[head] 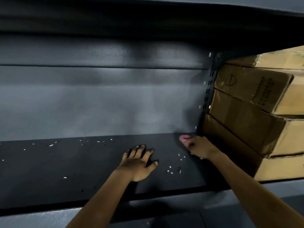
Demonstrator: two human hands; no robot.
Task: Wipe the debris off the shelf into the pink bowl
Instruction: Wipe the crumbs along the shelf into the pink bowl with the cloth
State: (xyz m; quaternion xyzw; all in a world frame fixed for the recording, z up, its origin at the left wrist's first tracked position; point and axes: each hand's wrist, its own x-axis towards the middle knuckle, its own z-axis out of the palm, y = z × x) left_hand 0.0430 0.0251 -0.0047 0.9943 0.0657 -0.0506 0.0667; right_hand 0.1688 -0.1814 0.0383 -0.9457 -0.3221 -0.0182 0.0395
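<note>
The dark shelf (65, 162) carries small white and dark bits of debris (174, 169), scattered between my hands and along the back left. My left hand (139, 162) lies flat on the shelf, fingers spread, holding nothing. My right hand (197, 148) is at the back right corner, its fingers closed on a small pink thing (184, 138), mostly hidden by the hand; whether it is a cloth or part of the bowl I cannot tell. No full pink bowl is in sight.
A grey back wall (98, 104) rises behind the shelf and another shelf (148, 22) hangs low overhead. A perforated upright (207, 99) bounds the right side. Stacked cardboard boxes (246, 112) stand beyond it.
</note>
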